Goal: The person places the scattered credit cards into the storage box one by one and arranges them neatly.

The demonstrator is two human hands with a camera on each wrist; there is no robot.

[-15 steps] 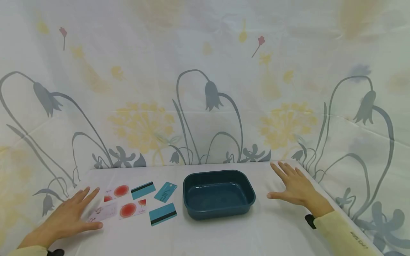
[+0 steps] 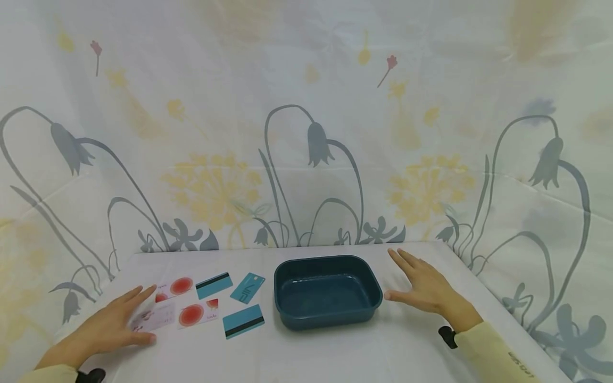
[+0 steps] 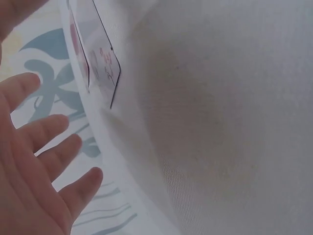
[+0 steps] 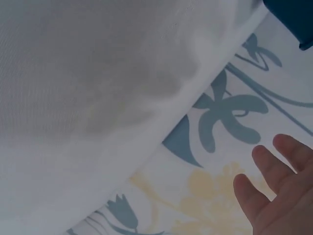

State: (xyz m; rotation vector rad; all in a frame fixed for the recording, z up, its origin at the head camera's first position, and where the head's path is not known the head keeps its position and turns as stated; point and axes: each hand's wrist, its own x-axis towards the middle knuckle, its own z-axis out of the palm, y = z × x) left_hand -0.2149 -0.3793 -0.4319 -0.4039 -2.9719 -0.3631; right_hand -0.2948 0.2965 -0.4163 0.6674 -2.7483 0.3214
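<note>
My left hand (image 2: 112, 324) hovers at the left of the table with fingers spread, holding nothing. Close by its fingertips lies a pale pink card (image 2: 158, 315), partly covered by the hand in the head view. Two white cards with red circles, an upper card (image 2: 181, 286) and a lower card (image 2: 191, 315), lie beside it. To their right are two blue cards with black stripes, one at the back (image 2: 213, 286) and one in front (image 2: 243, 322), and a blue VIP card (image 2: 247, 288). My right hand (image 2: 423, 284), fingers extended, is at the right side of a dark teal basin (image 2: 330, 322).
A white cloth covers the table (image 2: 325, 356). Behind and around it hangs a curtain (image 2: 306, 202) printed with grey and yellow flowers. A black band (image 2: 447, 337) sits on the right wrist.
My right hand has moved left, closer to the basin. The left hand has shifted slightly right, toward the cards. The cards and basin have stayed in place.
</note>
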